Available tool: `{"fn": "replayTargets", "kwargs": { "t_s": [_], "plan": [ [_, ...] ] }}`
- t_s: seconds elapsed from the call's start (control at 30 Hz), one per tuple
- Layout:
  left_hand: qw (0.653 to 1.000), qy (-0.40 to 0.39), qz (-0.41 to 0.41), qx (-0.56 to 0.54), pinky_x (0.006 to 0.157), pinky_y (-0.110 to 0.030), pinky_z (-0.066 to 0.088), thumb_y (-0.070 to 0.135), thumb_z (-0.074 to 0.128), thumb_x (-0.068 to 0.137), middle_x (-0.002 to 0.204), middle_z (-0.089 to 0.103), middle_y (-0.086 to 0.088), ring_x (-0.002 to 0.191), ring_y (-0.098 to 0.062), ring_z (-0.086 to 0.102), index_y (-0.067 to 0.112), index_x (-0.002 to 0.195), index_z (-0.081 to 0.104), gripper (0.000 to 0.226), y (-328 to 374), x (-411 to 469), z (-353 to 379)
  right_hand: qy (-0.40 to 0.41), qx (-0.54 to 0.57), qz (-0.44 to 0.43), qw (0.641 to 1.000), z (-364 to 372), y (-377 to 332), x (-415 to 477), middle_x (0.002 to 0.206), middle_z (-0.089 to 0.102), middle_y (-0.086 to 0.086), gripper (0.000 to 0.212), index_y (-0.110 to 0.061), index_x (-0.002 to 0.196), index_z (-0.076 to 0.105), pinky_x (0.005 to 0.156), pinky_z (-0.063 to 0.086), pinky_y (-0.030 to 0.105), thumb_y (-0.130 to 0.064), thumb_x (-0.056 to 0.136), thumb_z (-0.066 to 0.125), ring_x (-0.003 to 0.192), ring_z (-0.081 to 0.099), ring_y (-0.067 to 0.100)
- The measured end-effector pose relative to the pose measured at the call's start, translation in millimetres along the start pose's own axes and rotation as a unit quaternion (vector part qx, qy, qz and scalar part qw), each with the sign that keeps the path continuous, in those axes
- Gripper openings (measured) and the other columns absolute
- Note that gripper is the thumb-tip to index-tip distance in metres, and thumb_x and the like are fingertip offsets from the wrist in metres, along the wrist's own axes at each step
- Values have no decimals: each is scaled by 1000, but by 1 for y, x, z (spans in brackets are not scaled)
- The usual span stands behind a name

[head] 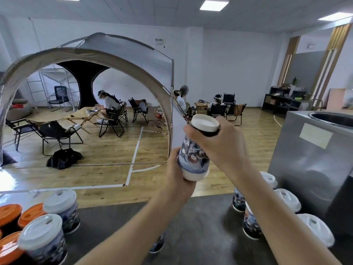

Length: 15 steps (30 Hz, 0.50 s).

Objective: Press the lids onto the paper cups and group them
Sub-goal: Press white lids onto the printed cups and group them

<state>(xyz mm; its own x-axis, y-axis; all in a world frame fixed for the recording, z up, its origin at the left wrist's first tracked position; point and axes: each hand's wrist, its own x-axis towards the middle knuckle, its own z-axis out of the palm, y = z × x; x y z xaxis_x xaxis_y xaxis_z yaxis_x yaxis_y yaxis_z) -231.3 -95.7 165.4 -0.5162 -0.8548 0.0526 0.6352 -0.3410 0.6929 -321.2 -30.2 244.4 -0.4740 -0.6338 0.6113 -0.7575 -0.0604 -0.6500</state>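
Head view: at 4 o'clock just off centre, raised above the dark tabletop [200, 226], the left hand [177, 175] grips the lower end of a tilted paper cup [193, 155]. The right hand [219, 142] curls round the white lid [205, 123] at its top. Lidded cups [61, 209] stand at 8 o'clock, further cups [286, 199] at 4 o'clock.

We see the raised cup [193, 157] printed in pale blue and white, with dark figures and rusty red patches; its foot is plain white. Its lid [205, 123] is white over a black band. The counter [191, 226] is dark grey. At left we find white lids [59, 199] and orange lids [30, 214]. The metal box [305, 159] is silver-grey with a cream label [316, 135].
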Motion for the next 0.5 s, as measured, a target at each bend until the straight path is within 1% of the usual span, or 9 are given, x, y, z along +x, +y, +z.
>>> {"fn": "replayTargets", "kwargs": {
  "t_s": [0.07,0.1,0.17,0.2,0.27,0.33,0.37,0.43,0.5],
  "plan": [
    [998,14,-18,-56,81,-34,61,41,43,101,97,80,-5,86,-21,77,21,83,85,50,-15,0,-5,-15,-56,-3,998,12,-3,0,77,68,-7,65,-22,87,62,60,52,33,-84,68,68,74,66,17],
    [997,18,-24,-71,79,-34,61,40,41,102,94,80,-4,84,-21,77,21,81,85,53,-19,1,-7,-19,-77,-7,997,17,-3,-1,77,68,-5,66,-22,87,60,60,49,33,-85,68,66,75,65,20],
    [997,25,-27,-70,77,-34,61,39,43,101,92,79,-5,83,-22,77,19,81,84,50,-22,0,-9,-15,-93,-16,995,21,-1,-1,77,67,-6,66,-23,87,59,59,45,31,-86,67,62,73,64,20],
    [998,28,-22,-53,78,-35,61,39,47,99,93,79,-7,85,-24,76,17,84,84,45,-18,0,-10,-10,-69,-19,997,18,1,-2,76,68,-9,65,-25,88,61,56,45,29,-86,67,63,70,65,15],
    [1000,16,16,-1,79,-38,62,41,58,88,98,78,-12,91,-29,75,13,92,82,37,5,-1,-9,-20,69,-9,997,6,9,-5,76,72,-10,59,-29,94,67,52,51,21,-82,67,67,70,70,5],
    [996,2,73,46,83,-44,62,47,63,83,111,76,-16,97,-32,75,12,107,76,45,38,2,-4,-77,235,27,969,-6,23,-11,84,77,-6,56,-27,102,70,53,60,26,-72,68,72,75,76,11],
    [993,10,96,75,83,-45,61,48,64,85,117,75,-13,98,-31,75,15,112,72,43,54,3,0,-111,267,39,957,-10,32,-16,88,79,-2,57,-22,105,71,56,63,33,-67,69,73,76,78,18],
    [975,9,117,188,77,-40,63,42,62,93,112,78,-5,92,-24,76,22,104,74,26,78,4,9,-166,286,45,943,-14,46,-25,91,80,5,51,-18,106,72,61,65,39,-58,73,77,75,78,28],
    [924,-22,151,351,76,-32,61,31,63,97,101,80,3,90,-16,76,27,95,78,16,88,5,19,-201,298,58,931,-15,56,-27,91,80,10,37,-19,105,73,62,65,37,-45,80,83,74,78,34]
  ]
}}
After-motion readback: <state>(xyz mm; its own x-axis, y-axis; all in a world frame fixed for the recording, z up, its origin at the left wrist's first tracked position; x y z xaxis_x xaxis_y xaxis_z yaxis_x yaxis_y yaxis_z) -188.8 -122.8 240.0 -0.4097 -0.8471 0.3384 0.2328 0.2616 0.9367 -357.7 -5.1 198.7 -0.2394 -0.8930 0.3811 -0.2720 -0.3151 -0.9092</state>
